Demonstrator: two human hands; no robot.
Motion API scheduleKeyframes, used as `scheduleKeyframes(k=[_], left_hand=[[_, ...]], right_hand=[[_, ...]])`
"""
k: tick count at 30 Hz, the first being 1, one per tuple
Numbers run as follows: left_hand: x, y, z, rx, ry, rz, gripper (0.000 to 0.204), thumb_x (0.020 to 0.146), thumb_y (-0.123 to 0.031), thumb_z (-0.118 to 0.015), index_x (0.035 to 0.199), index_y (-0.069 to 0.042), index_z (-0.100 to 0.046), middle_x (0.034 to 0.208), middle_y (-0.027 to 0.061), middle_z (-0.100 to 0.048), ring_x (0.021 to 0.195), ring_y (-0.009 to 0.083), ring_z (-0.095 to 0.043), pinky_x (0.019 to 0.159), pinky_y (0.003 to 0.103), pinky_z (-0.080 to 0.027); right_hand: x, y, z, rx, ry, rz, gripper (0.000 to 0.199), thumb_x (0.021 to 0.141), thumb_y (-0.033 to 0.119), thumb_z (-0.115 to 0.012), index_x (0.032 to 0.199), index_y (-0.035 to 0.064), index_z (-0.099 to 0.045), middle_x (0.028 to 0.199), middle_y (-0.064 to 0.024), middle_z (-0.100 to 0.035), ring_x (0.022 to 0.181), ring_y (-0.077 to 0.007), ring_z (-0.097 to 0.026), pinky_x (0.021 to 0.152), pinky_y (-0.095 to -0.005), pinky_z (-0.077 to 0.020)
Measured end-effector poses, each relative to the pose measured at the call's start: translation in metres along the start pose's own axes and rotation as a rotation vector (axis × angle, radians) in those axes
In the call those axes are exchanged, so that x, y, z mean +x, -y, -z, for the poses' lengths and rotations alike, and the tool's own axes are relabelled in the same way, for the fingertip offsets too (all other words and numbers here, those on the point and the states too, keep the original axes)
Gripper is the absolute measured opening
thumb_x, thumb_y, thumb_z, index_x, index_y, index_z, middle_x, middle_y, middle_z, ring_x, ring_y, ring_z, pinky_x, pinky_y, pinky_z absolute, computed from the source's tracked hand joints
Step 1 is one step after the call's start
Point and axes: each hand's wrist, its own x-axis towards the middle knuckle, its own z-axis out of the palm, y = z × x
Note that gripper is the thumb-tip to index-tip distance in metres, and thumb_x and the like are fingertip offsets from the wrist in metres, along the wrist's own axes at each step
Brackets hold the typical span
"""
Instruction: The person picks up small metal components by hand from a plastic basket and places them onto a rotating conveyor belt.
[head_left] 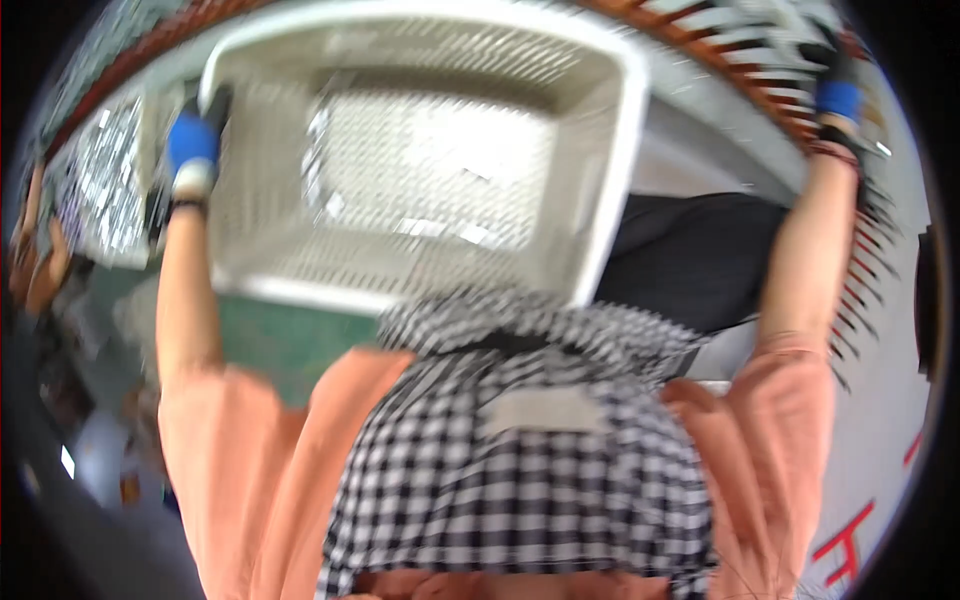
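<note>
A large white plastic basket with slotted walls is tilted toward me in the middle of the head view. Its floor shows a few small shiny pieces along the near side, too blurred to name. My left hand, in a blue glove with dark fingers, is closed on the basket's left rim. Far out to the right, my right hand wears a similar glove and reaches up beside an orange rack with dark prongs. Its fingers are smeared, and whether they hold anything cannot be made out.
Left of the basket is a heap of shiny silvery pieces, with another person's arm at the far left edge. More rows of dark prongs run down the right side. Green floor shows below the basket.
</note>
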Motion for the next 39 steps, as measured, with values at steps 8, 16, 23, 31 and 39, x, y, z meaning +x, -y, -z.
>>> scheduleKeyframes(k=[8, 16, 23, 31, 39], left_hand=[[-0.019, 0.003, 0.012, -0.102, 0.013, 0.215, 0.05, 0.104, -0.044, -0.064, 0.127, 0.0, -0.069, 0.114, 0.0252, -0.075, 0.103, 0.039, -0.072, 0.087, 0.044, -0.054], [-0.006, -0.028, 0.007, -0.11, -0.023, 0.183, 0.049, 0.102, -0.044, -0.065, 0.123, -0.001, -0.071, 0.108, 0.0243, -0.076, 0.096, 0.0389, -0.073, 0.082, 0.045, -0.055], [0.028, -0.068, -0.024, -0.171, 0.014, 0.108, 0.047, 0.103, -0.042, -0.064, 0.123, 0.0, -0.071, 0.108, 0.0249, -0.075, 0.097, 0.041, -0.072, 0.084, 0.044, -0.054], [-0.014, 0.006, 0.015, -0.067, -0.046, 0.151, 0.051, 0.102, -0.046, -0.065, 0.126, -0.001, -0.071, 0.111, 0.0253, -0.075, 0.098, 0.0404, -0.073, 0.084, 0.046, -0.055], [-0.008, -0.051, 0.012, 0.008, -0.027, 0.177, 0.053, 0.098, -0.054, -0.064, 0.115, -0.004, -0.074, 0.102, 0.0294, -0.073, 0.099, 0.0505, -0.069, 0.079, 0.052, -0.054]], right_hand=[[-0.058, 0.158, -0.167, -0.112, 0.879, -0.071, 0.048, 0.103, 0.038, -0.069, 0.14, 0.0084, -0.067, 0.117, -0.0111, -0.079, 0.105, -0.0193, -0.073, 0.102, -0.0331, -0.0536], [0.01, 0.006, 0.037, -0.615, -0.641, 0.429, 0.031, 0.106, 0.015, -0.046, 0.113, -0.0011, -0.072, 0.105, -0.0157, -0.076, 0.09, -0.0242, -0.072, 0.085, -0.0357, -0.0562], [-0.018, -0.097, 0.139, 0.429, -0.674, -0.143, 0.039, 0.107, 0.029, -0.051, 0.094, 0.0046, -0.078, 0.08, -0.0057, -0.073, 0.078, -0.0167, -0.064, 0.083, -0.0342, -0.0476], [-0.051, 0.155, -0.129, 0.085, 0.456, -0.178, 0.063, 0.106, 0.057, -0.053, 0.098, 0.0017, -0.081, 0.073, -0.0079, -0.072, 0.065, -0.0147, -0.063, 0.072, -0.0325, -0.054], [-0.078, 0.152, -0.19, 0.75, 0.911, -0.119, 0.075, 0.109, 0.062, -0.038, 0.165, 0.0121, -0.034, 0.149, -0.0193, -0.058, 0.094, -0.0221, -0.075, 0.086, -0.028, -0.0588]])
